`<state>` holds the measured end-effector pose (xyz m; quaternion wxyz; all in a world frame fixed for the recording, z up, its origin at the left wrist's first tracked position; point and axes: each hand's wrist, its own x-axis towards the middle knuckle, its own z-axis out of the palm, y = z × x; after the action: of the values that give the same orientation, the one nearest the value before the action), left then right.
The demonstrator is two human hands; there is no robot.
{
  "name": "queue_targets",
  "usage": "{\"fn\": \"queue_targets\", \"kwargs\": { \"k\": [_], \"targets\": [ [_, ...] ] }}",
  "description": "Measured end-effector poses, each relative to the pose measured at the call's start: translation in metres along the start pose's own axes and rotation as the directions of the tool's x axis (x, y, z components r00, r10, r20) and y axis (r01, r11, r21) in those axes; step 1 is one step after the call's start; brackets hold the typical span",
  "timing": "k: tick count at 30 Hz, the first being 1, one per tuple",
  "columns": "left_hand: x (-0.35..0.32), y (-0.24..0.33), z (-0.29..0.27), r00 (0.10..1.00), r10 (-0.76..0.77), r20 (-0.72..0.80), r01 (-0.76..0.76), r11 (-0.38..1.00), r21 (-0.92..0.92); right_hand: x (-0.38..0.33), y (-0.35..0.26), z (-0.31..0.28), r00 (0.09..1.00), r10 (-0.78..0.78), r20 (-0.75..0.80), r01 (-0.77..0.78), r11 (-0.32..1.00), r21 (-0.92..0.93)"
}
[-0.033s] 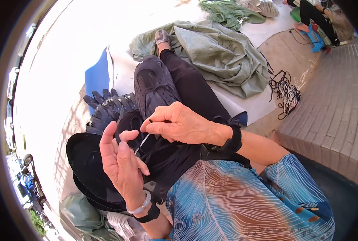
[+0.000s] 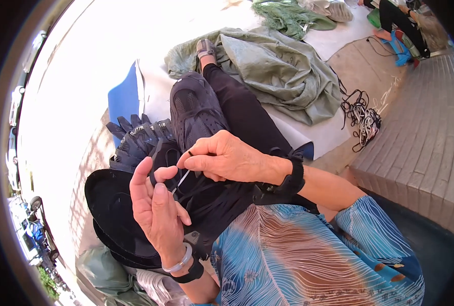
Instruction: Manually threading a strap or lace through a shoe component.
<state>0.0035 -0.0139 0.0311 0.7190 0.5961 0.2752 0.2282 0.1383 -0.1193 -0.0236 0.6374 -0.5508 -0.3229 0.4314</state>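
The dark mesh shoe (image 2: 193,109) lies beside a black-trousered leg, just beyond the hands. The right hand (image 2: 227,159) is closed in a pinch, thumb against index finger, its forearm coming from the right side. The left hand (image 2: 158,211) is raised, with fingers bent and partly spread; I cannot tell if it grips anything. Between them runs a thin white piece (image 2: 183,180), held by the right fingertips; its lower end is hidden near the left hand.

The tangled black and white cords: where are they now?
In the head view, the cords lie toward the right, between the green cloth and the brick-patterned ledge.
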Motion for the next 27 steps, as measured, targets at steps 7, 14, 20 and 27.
{"fn": "queue_targets", "kwargs": {
  "k": [7,14,20,27],
  "targets": [
    [-0.023,-0.025,-0.007,0.990,-0.087,0.114,0.091,0.995,-0.028,-0.005,0.013,0.012,0.954,0.245,0.173,-0.299,0.746,0.595],
    [-0.031,-0.025,-0.005,0.964,-0.224,0.141,0.225,0.974,0.013,-0.008,0.013,0.005,0.950,0.221,0.220,-0.311,0.630,0.712],
    [-0.037,-0.022,-0.013,0.923,-0.346,0.167,0.335,0.938,0.087,-0.004,0.016,-0.001,0.964,0.179,0.195,-0.264,0.602,0.753],
    [-0.041,-0.020,-0.023,0.892,-0.418,0.172,0.405,0.908,0.106,0.002,0.013,-0.005,0.968,0.182,0.173,-0.248,0.595,0.765]
  ]
}}
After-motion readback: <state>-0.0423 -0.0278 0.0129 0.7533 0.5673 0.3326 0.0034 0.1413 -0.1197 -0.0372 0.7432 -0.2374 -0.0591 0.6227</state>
